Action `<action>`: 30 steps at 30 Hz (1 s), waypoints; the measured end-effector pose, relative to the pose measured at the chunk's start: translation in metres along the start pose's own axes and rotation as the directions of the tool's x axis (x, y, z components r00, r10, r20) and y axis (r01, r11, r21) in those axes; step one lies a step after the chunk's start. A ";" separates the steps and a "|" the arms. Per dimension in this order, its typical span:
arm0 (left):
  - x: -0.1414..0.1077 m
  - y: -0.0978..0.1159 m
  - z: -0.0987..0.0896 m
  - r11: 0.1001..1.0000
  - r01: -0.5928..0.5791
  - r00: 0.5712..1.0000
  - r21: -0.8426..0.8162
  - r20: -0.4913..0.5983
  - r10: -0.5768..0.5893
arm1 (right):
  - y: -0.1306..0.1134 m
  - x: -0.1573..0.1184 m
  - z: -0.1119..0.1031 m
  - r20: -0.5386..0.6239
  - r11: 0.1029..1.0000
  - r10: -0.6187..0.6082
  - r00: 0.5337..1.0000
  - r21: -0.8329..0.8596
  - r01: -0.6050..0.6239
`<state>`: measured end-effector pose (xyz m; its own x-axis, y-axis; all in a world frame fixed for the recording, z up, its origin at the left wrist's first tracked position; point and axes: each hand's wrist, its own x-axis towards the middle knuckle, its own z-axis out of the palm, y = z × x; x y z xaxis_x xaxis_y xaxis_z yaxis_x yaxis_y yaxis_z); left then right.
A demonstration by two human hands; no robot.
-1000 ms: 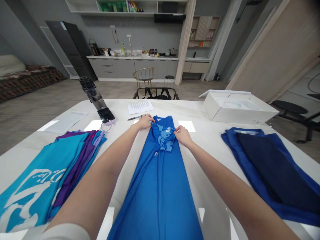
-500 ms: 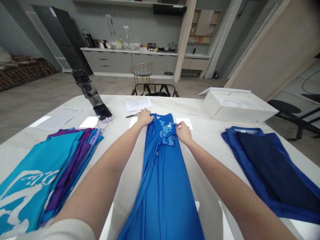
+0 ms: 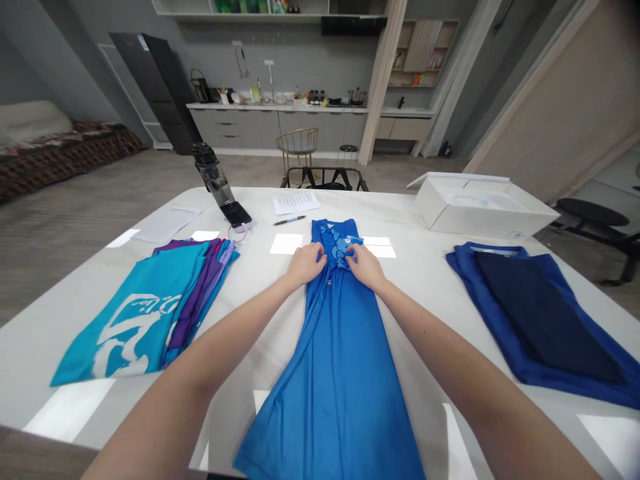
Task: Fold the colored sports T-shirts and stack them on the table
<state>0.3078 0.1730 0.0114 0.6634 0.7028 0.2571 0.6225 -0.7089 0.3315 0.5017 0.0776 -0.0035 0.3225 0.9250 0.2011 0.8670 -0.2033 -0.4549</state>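
A bright blue shirt (image 3: pixel 350 373) lies lengthwise on the white table, its sides folded inward into a long strip with loose creases. Its collar is at the far end, and a patterned light-blue part (image 3: pixel 338 244) rests on top below it. My left hand (image 3: pixel 306 264) is closed at the shirt's left edge, thumb and fingers pinching the fabric beside the patterned part. On the other edge, my right hand (image 3: pixel 367 267) pinches the fabric at the patterned part's right side. The fingertips hide the small bits of cloth they hold.
Folded teal and purple shirts (image 3: pixel 150 300) are stacked at left, dark blue folded garments (image 3: pixel 540 313) at right. A white open box (image 3: pixel 480 207) stands at the back right. Behind the hands are a pen (image 3: pixel 290 220), a printed sheet (image 3: pixel 297 203) and a phone (image 3: pixel 236 214) by a dark clear-bodied device (image 3: pixel 215 177).
Both hands have moved nearer to me along the shirt, the left from the collar corner down to the patterned part. The camera view has shifted left, revealing more of the left table edge.
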 end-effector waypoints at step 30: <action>-0.245 0.081 -0.065 0.979 0.171 0.926 0.114 0.321 -0.199 | -0.090 -0.177 -0.020 0.319 0.734 -0.560 0.764 -0.237 0.637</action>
<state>0.1685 -0.0525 0.0339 0.6236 0.7725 -0.1195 0.7700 -0.5806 0.2647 0.3746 -0.0743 0.0193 -0.3607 0.9234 0.1315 0.9315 0.3638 -0.0002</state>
